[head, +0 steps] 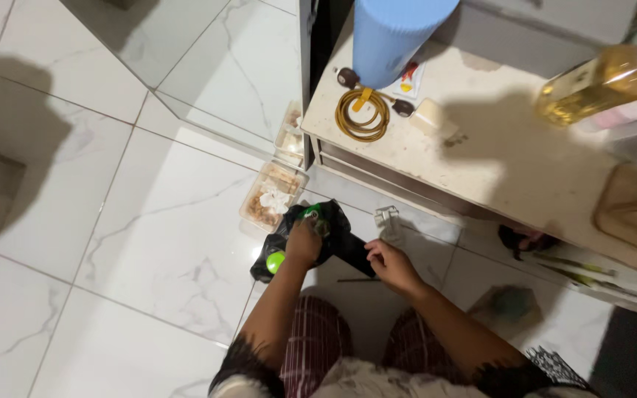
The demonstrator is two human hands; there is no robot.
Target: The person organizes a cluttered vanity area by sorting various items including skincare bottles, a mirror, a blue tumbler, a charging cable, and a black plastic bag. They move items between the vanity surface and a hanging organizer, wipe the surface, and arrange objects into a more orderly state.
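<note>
The black plastic bag beside the food container is best kept spread, gripped closed-fingered by left hand and right hand.

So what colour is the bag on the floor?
Black, seen from the head view: the bag held by both hands.

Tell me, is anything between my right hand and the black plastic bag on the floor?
Nothing visible. The right hand is already at the edge of the black plastic bag, and the left hand rests on top of it. The food container lies beside the bag, on its far side from the right hand.
</note>
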